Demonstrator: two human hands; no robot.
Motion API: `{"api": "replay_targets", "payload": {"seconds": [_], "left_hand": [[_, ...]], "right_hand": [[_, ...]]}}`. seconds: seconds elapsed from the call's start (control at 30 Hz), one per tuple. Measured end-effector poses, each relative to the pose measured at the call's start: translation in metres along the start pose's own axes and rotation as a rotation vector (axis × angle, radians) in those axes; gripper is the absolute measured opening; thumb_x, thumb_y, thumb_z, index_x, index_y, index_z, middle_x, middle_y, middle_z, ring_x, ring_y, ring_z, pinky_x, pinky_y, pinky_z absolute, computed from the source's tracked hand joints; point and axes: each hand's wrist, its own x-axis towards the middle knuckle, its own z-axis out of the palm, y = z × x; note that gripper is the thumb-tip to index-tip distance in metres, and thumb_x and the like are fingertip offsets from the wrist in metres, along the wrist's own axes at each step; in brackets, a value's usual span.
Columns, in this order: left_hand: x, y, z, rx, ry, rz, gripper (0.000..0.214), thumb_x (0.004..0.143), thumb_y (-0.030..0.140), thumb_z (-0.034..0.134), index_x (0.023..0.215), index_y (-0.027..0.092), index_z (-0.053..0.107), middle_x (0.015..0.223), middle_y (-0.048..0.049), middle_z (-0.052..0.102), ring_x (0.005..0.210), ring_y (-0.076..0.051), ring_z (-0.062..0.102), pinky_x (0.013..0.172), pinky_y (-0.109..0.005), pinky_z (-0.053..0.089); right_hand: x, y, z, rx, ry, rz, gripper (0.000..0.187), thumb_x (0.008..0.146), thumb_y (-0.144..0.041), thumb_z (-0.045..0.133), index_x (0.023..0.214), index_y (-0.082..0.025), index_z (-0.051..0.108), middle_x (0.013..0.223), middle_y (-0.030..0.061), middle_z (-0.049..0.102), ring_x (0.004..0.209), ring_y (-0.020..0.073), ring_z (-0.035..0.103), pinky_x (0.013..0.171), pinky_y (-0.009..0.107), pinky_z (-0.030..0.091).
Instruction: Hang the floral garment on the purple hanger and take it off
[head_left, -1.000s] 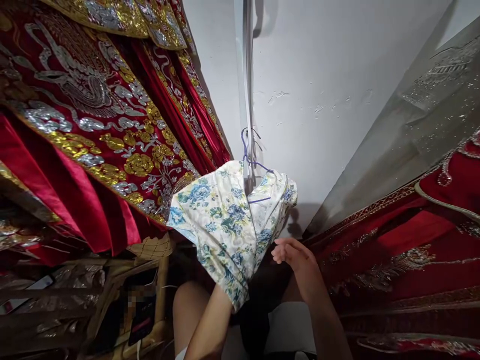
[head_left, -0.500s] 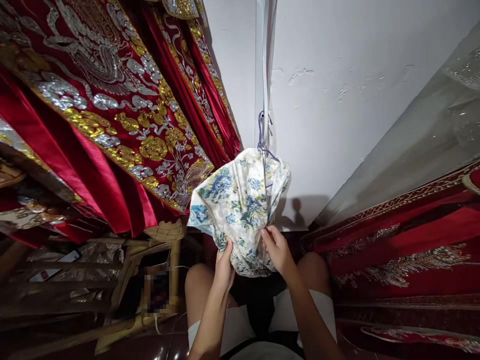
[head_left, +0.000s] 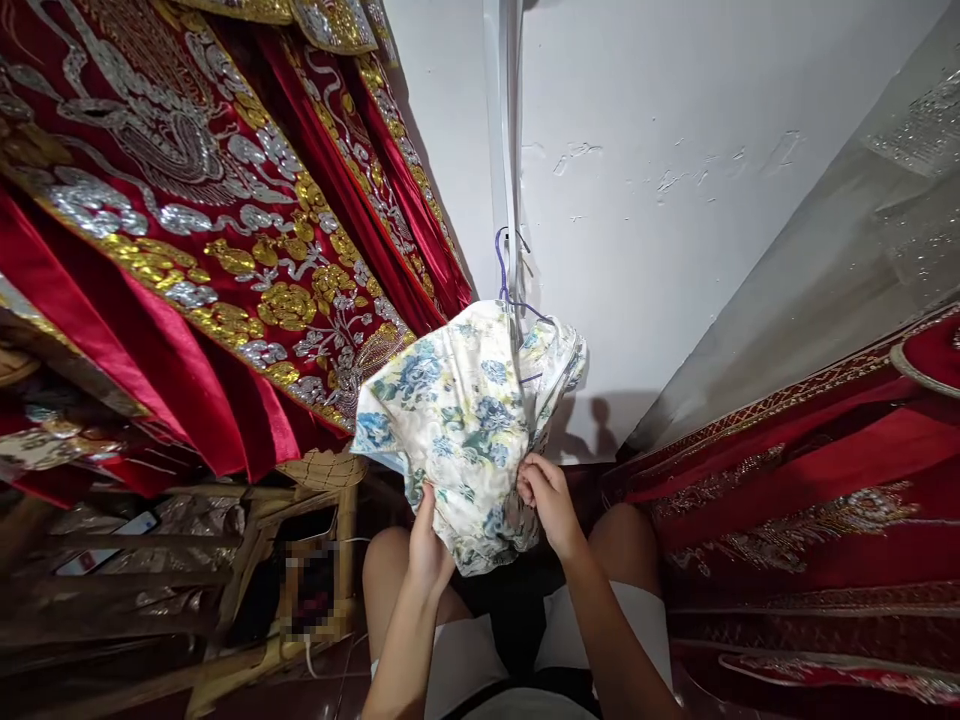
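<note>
A white blouse (head_left: 465,420) with blue flowers and green leaves hangs in front of me on a purple hanger (head_left: 501,262), hooked at a narrow upright post. My left hand (head_left: 430,548) grips its lower left side, thumb on the outside and the other fingers hidden behind the cloth. My right hand (head_left: 546,495) is closed, its fingers pinching the blouse's right edge near the opening. The cloth is spread between both hands, and its gathered lower hem sags above my lap.
Red garments with gold and silver embroidery (head_left: 285,270) hang close on the left. More red beaded garments (head_left: 817,500) lie along the right. Behind the blouse is a white wall (head_left: 637,120) with a pale post (head_left: 501,110). A wooden stand (head_left: 349,530) is at lower left.
The blouse has been pulled a little left and downward, with its left side spread wider. My left hand has moved left with it; my right hand's fingers have curled in more tightly.
</note>
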Motion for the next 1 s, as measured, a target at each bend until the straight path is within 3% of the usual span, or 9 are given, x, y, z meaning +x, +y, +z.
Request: {"api": "replay_targets", "payload": {"seconds": [0.1, 0.17, 0.2, 0.27, 0.37, 0.53, 0.8, 0.9, 1.0], "left_hand": [[0.012, -0.005, -0.001, 0.149, 0.27, 0.352, 0.059, 0.084, 0.062, 0.072, 0.127, 0.022, 0.068, 0.137, -0.0113, 0.068, 0.141, -0.033, 0.053, 0.12, -0.045, 0.043], [0.015, -0.014, 0.005, 0.305, 0.363, 0.643, 0.059, 0.087, 0.051, 0.074, 0.137, 0.024, 0.06, 0.15, -0.0106, 0.057, 0.145, -0.03, 0.048, 0.123, -0.044, 0.036], [0.015, -0.021, 0.01, 0.402, 0.327, 0.751, 0.057, 0.088, 0.044, 0.074, 0.139, 0.025, 0.058, 0.153, -0.0105, 0.053, 0.146, -0.028, 0.046, 0.124, -0.043, 0.034], [0.011, -0.036, 0.021, 0.606, 0.111, 0.844, 0.048, 0.089, 0.034, 0.072, 0.135, 0.025, 0.062, 0.146, -0.011, 0.058, 0.14, -0.027, 0.052, 0.121, -0.044, 0.038], [0.006, -0.059, 0.037, 0.76, -0.149, 0.83, 0.029, 0.087, 0.025, 0.068, 0.116, 0.023, 0.071, 0.119, -0.0108, 0.071, 0.115, -0.027, 0.067, 0.106, -0.043, 0.05], [0.011, -0.07, 0.051, 0.741, -0.123, 0.8, 0.012, 0.092, 0.025, 0.059, 0.084, 0.021, 0.068, 0.078, -0.0033, 0.068, 0.076, -0.019, 0.065, 0.075, -0.031, 0.053], [0.018, -0.088, 0.053, 0.801, -0.274, 0.741, 0.022, 0.095, 0.032, 0.058, 0.079, 0.021, 0.068, 0.075, -0.0059, 0.068, 0.073, -0.02, 0.066, 0.07, -0.031, 0.052], [0.021, -0.097, 0.051, 0.824, -0.329, 0.723, 0.021, 0.094, 0.03, 0.057, 0.08, 0.021, 0.07, 0.077, -0.0068, 0.07, 0.077, -0.022, 0.068, 0.073, -0.033, 0.054], [0.028, -0.076, 0.055, 0.893, -0.446, 0.696, 0.018, 0.093, 0.026, 0.059, 0.079, 0.021, 0.071, 0.08, -0.0072, 0.074, 0.079, -0.022, 0.07, 0.075, -0.034, 0.056]], "right_hand": [[-0.005, -0.004, -0.009, 0.042, 0.008, 0.027, 0.032, 0.075, -0.039, 0.062, 0.057, -0.023, 0.04, 0.048, -0.0059, 0.037, 0.047, 0.0089, 0.031, 0.049, 0.026, 0.022], [-0.008, -0.005, -0.013, 0.034, -0.018, 0.064, 0.033, 0.073, -0.039, 0.062, 0.054, -0.023, 0.04, 0.047, -0.0061, 0.036, 0.045, 0.0083, 0.03, 0.048, 0.026, 0.021], [-0.009, -0.005, -0.013, 0.028, -0.037, 0.075, 0.033, 0.072, -0.039, 0.062, 0.053, -0.023, 0.039, 0.046, -0.0062, 0.035, 0.044, 0.0081, 0.03, 0.047, 0.026, 0.021], [-0.011, -0.004, -0.012, 0.016, -0.062, 0.081, 0.034, 0.071, -0.039, 0.061, 0.052, -0.024, 0.038, 0.046, -0.0065, 0.034, 0.043, 0.0077, 0.029, 0.047, 0.026, 0.022], [-0.014, -0.003, -0.007, -0.031, -0.089, 0.087, 0.033, 0.071, -0.041, 0.061, 0.051, -0.023, 0.043, 0.047, -0.0064, 0.034, 0.042, 0.0071, 0.028, 0.045, 0.026, 0.021], [-0.001, -0.03, -0.006, -0.208, -0.178, 0.038, 0.025, 0.076, -0.036, 0.059, 0.056, -0.02, 0.059, 0.039, -0.0054, 0.042, 0.04, 0.0092, 0.034, 0.046, 0.026, 0.026], [0.074, -0.128, 0.019, -0.196, 0.032, -0.272, 0.029, 0.086, -0.037, 0.065, 0.066, -0.017, 0.065, 0.048, -0.0029, 0.053, 0.044, 0.0089, 0.042, 0.047, 0.024, 0.032], [0.088, -0.143, 0.033, -0.147, 0.046, -0.324, 0.028, 0.089, -0.036, 0.064, 0.068, -0.017, 0.063, 0.048, -0.0041, 0.051, 0.043, 0.0074, 0.039, 0.045, 0.023, 0.026], [0.085, -0.142, 0.035, -0.172, -0.002, -0.373, 0.026, 0.09, -0.034, 0.062, 0.071, -0.017, 0.063, 0.049, -0.0043, 0.051, 0.044, 0.0077, 0.04, 0.045, 0.022, 0.026]]}}
